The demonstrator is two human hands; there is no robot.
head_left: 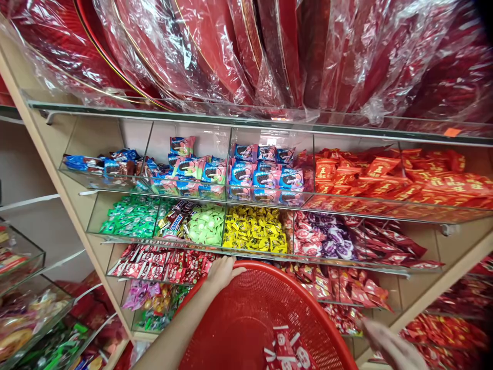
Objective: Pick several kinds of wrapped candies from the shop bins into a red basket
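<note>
Gripping the red basket [239, 318] by its rim, the left hand [219, 273] is left of the packets [283, 340] inside; the right hand [391, 341], blurred, fingers outstretched, hangs outside to their right

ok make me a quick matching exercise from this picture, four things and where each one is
1. left hand
2. right hand
3. yellow packets
4. plastic-wrapped red items

A. just right of the pale green packets
B. along the top of the picture
C. on the far rim of the red basket
D. at lower right, blurred

Pairs: 1-C, 2-D, 3-A, 4-B
</note>
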